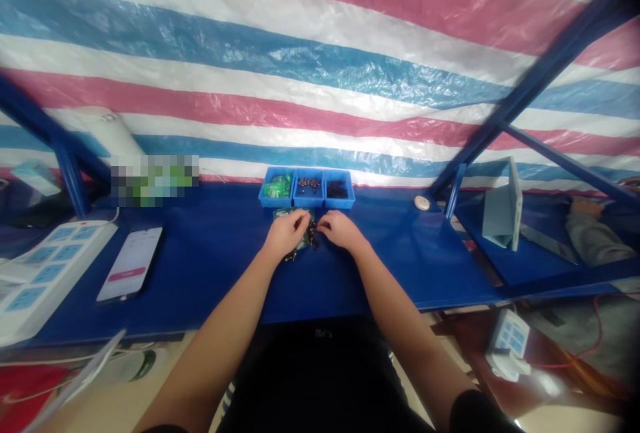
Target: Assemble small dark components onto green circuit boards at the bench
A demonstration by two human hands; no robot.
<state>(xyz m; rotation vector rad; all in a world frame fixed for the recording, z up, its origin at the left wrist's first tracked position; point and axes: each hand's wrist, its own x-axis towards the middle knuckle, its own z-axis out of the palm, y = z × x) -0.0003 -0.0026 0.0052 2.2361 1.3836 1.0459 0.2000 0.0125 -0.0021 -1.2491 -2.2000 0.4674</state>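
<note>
My left hand [286, 236] is closed in a pinch over a clear plastic bag [303, 242]; what its fingertips hold, if anything, is too small to make out. Facing it, my right hand [343, 229] has its fingers curled together at the edge of a small pile of dark and brass-coloured screw-like pieces [313, 236]. A few loose brass-coloured pieces [291, 257] lie in front of the bag. Just behind my hands three blue bins stand in a row: the left bin [267, 202] has green plastic packets, the middle bin [307, 204] small metallic pieces, the right bin [339, 204] dark thin pieces.
On the blue table [400, 266], a phone [131, 263] and a white power strip [47, 280] lie to the left. A round pale object [422, 203] sits near the right frame post [454, 193]. Beyond it are a propped tablet [503, 210] and another person's sleeve [597, 238].
</note>
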